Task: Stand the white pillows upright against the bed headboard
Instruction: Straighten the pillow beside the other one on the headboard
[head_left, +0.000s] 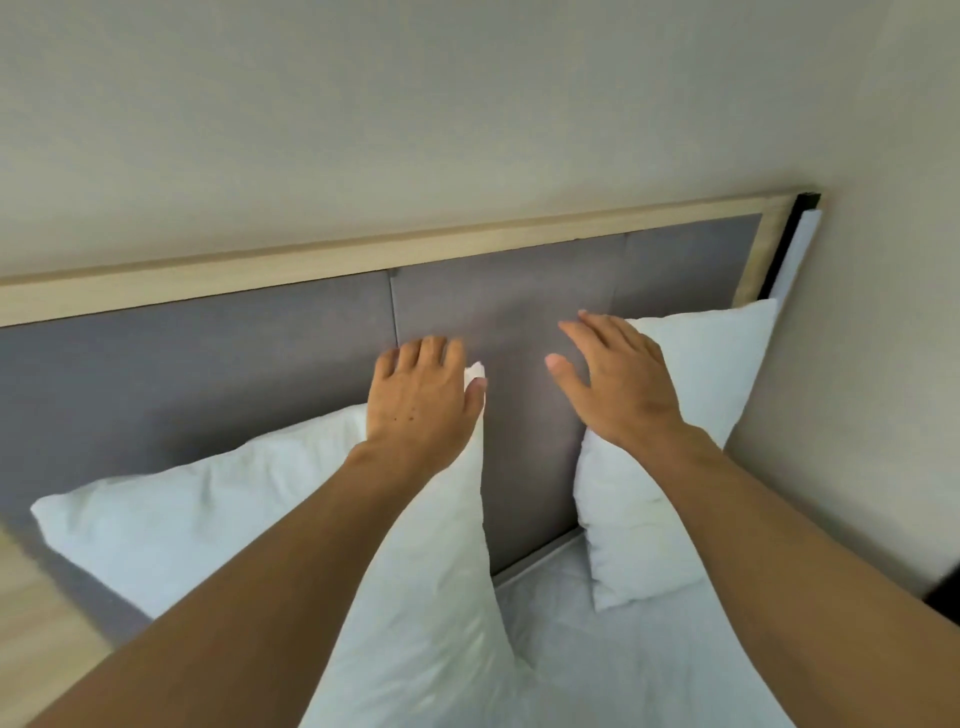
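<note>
**White pillows at a grey headboard**

White cotton covers 2 pillows on the bed (649, 649). The left pillow (218, 509) leans on the grey padded headboard (208, 364), its upper right corner raised. The left hand (423, 397) lies over that corner, fingers curled across the top edge and thumb against the tip, gripping it. The right pillow (691, 415) stands upright against the headboard near the wall (857, 415). The right hand (618, 382) is spread, fingers loose, holding nothing, over the right pillow's upper left edge. A bare strip of headboard shows between the pillows.
</note>
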